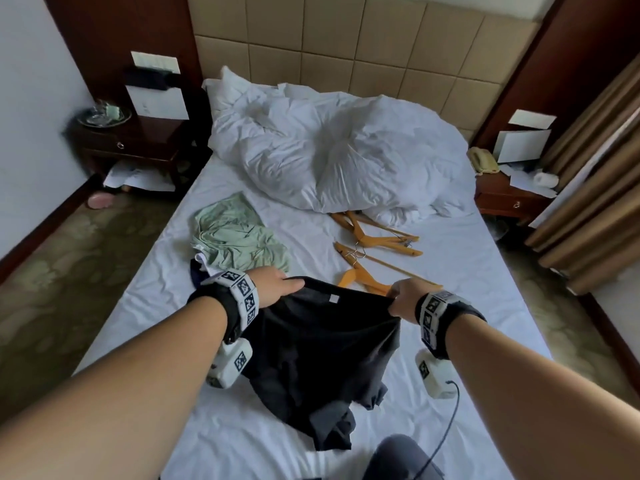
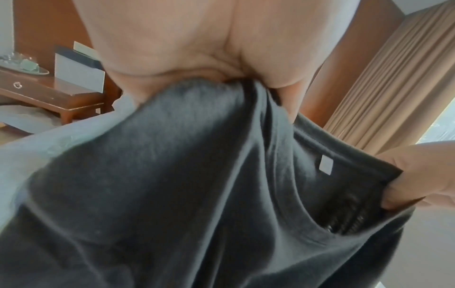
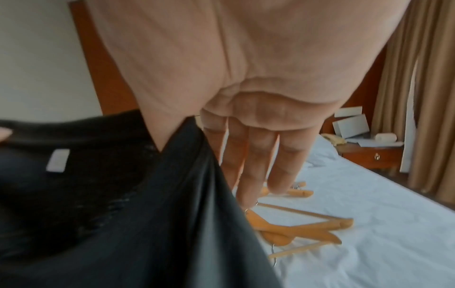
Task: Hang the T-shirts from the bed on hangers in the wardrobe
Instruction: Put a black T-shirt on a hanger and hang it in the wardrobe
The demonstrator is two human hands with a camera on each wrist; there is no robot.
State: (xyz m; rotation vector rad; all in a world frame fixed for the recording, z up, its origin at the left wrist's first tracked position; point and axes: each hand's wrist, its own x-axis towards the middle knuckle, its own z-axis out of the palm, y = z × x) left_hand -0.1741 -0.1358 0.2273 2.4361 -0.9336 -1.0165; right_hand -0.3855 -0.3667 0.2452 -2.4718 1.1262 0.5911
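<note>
Hands: two. The left hand and right hand are held apart above the bed, each clamped on the neckline of one black shirt.
Right grip: the right wrist view shows only thumb and forefinger pinching the cloth, the other three fingers hanging straight and free.
Left grip: the left wrist view shows cloth bunched in a closed fist, and the right hand's fingers tucked into the collar.
Black shirt: collar stretched left to right between the hands, white label facing the person; the body hangs down toward the near edge, its hem crumpled on the sheet.
Other shirts: one green shirt lies rumpled just beyond the left hand, over an edge of white and dark cloth; whether that is another shirt cannot be told.
Hangers: wooden hangers lie tangled beyond the right hand, at least three; the exact count is unclear.
Duvet: one white duvet heaped at the head end.
Nightstands: two, a left nightstand and a right nightstand carrying a phone.
</note>
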